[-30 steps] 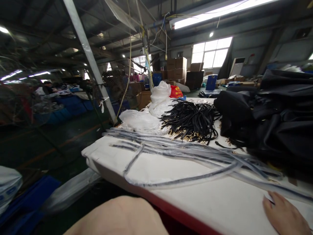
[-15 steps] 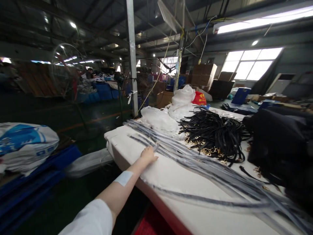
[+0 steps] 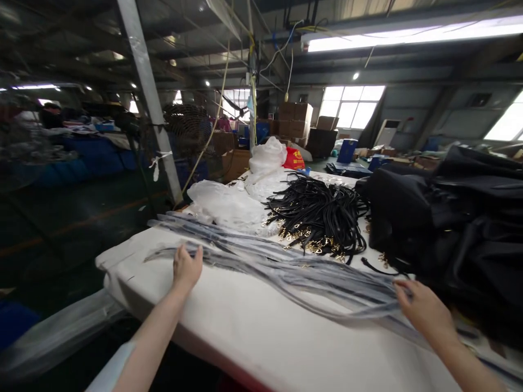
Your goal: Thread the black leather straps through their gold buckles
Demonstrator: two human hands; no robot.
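Strips [image 3: 335, 277] lie lengthwise on the table [image 3: 294, 337], flat, overlapping, in cloudy clear sleeves, and mostly between our two hands. Our left hand [image 3: 187, 268] is at their far-left portion, fingers up against the near strip; that strip's tail runs out past the hand on the left. Thumb and fingers look parted, but the strip passes behind them, so we can't tell if we're gripping it. Our right hand [image 3: 423, 307] is at the right portion of the bundle, fingers bent, thumb and index right at the strips; can't tell if it's closed on any. Nearest strip bows toward us between the hands.

Counts: 2 hands, ours. 1 table. Strips: several, no exact number, they overlap. Cords [image 3: 322, 209]: 1 heap, black, just behind the strips, too tangled to count; gold clasps [image 3: 314, 245] along its near edge, many. 1 black pile [image 3: 469, 218] right of the cords, beyond our right hand. 1 red bag [image 3: 293, 158] behind the cords, beside white plastic [image 3: 229, 204], pieces uncountable. 1 slanted post [image 3: 143, 81] past the table's left end. 1 upright blue box [image 3: 347, 151] farther back.
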